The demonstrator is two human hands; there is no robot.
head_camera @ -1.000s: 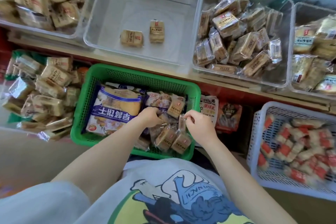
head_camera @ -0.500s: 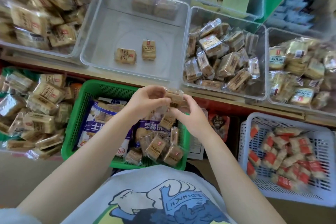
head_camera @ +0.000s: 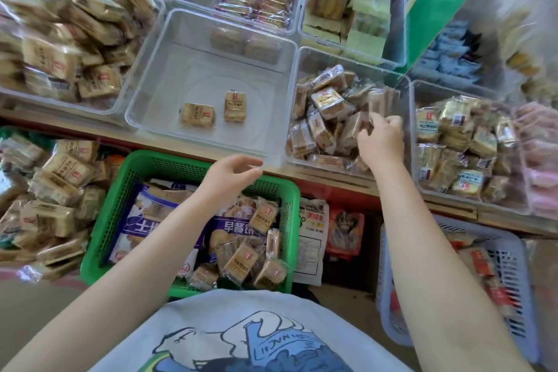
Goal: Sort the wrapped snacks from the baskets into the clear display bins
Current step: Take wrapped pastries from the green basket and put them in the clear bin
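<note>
My right hand (head_camera: 381,142) reaches over the clear bin (head_camera: 305,54) filled with brown wrapped snacks and is shut on a wrapped snack (head_camera: 381,103), held above the pile. My left hand (head_camera: 232,174) hovers open and empty above the far rim of the green basket (head_camera: 99,220). That basket holds two large blue biscuit bags (head_camera: 157,220) and several small brown wrapped snacks (head_camera: 241,260). The middle clear bin (head_camera: 145,106) holds only two small wrapped snacks (head_camera: 197,114).
A lilac basket (head_camera: 513,281) of red-and-white wrapped snacks stands at lower right. More clear bins of snacks flank left (head_camera: 60,39) and right (head_camera: 453,142), with others behind. A heap of wrapped snacks (head_camera: 45,190) lies left of the green basket. A wooden shelf edge (head_camera: 332,174) runs between bins and baskets.
Both hands lifted snacks out of the green basket and came up together. Now the right hand has carried a snack right over the full bin, and the left hand has let go and opened.
</note>
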